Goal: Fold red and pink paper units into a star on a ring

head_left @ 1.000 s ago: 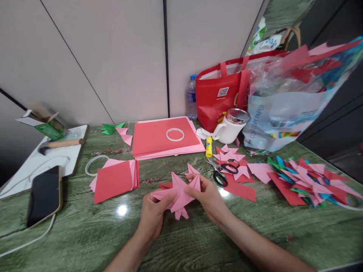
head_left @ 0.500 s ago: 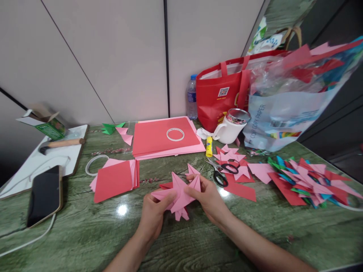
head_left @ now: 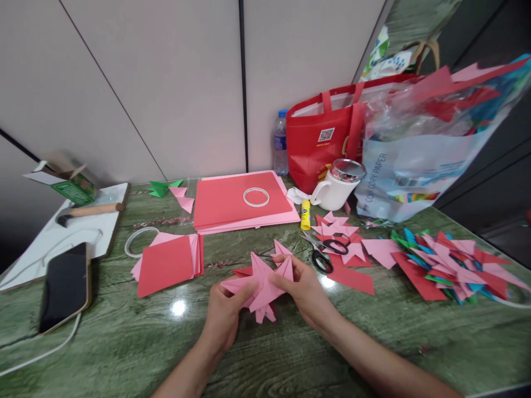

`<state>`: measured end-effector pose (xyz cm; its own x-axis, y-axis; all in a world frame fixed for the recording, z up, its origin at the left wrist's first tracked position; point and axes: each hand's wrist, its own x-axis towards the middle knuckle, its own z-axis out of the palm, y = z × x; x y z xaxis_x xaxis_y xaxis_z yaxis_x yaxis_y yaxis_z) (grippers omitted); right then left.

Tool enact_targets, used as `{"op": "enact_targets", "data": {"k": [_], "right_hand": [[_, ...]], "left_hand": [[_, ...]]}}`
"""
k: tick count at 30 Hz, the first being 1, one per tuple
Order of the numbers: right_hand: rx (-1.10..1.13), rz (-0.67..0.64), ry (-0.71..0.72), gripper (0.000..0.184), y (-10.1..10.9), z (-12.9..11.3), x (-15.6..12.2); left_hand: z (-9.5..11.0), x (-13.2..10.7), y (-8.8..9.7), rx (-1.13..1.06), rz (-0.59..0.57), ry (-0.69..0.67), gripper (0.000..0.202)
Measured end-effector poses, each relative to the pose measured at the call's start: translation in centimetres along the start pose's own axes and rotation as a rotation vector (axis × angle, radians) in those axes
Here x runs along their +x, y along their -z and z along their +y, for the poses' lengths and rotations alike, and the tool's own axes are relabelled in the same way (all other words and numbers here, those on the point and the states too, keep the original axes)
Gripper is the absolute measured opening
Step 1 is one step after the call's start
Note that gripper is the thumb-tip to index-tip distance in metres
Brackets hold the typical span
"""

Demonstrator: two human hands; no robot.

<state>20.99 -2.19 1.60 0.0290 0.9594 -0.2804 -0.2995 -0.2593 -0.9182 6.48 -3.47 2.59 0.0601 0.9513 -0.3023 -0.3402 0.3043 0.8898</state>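
Both hands grip a folded pink paper star point(head_left: 262, 281) at the front middle of the table, with red and more pink folded paper showing beneath it. My left hand point(head_left: 226, 309) pinches its left side, thumb on top. On the right side my right hand point(head_left: 307, 287) does the same, its thumb pressed on a pink point. The fingers under the paper are hidden. Right of the hands lie black-handled scissors point(head_left: 322, 258), a red strip of paper point(head_left: 352, 279) and several pink and red folded stars point(head_left: 334, 225). A stack of red and pink paper squares point(head_left: 166, 267) lies to the left.
Large red and pink sheets point(head_left: 232, 199) lie behind, with a tape roll point(head_left: 256, 197) on top. A glue stick point(head_left: 305, 215), white mug point(head_left: 334, 188), bottle point(head_left: 280, 143) and red bag point(head_left: 311, 138) stand back right. Colourful folded paper point(head_left: 452, 265) is far right; a phone point(head_left: 66, 287) lies left.
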Motion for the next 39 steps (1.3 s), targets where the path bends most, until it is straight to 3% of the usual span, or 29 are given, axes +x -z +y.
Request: {"op": "enact_targets", "data": {"k": [12, 19, 30, 32, 36, 39], "right_hand": [[0.013, -0.016, 0.009, 0.041, 0.05, 0.08, 0.0], [0.0, -0.031, 0.033, 0.044, 0.14, 0.27, 0.08], [0.008, -0.099, 0.156, 0.056, 0.03, 0.23, -0.23], [-0.046, -0.091, 0.212, 0.05, 0.12, 0.35, -0.14], [-0.218, -0.108, 0.32, 0.015, 0.23, 0.66, 0.12], [-0.293, -0.107, 0.36, 0.012, 0.24, 0.78, 0.23]], "left_hand": [[0.06, 0.05, 0.04, 0.011, 0.003, -0.008, 0.021], [-0.01, -0.06, 0.09, -0.028, -0.052, 0.016, 0.023], [-0.01, -0.01, 0.29, -0.08, -0.098, 0.042, 0.026], [-0.01, -0.01, 0.26, -0.116, -0.116, 0.047, 0.025], [-0.05, 0.08, 0.25, -0.166, -0.121, 0.032, 0.021], [-0.07, 0.12, 0.32, -0.188, -0.118, 0.025, 0.019]]}}
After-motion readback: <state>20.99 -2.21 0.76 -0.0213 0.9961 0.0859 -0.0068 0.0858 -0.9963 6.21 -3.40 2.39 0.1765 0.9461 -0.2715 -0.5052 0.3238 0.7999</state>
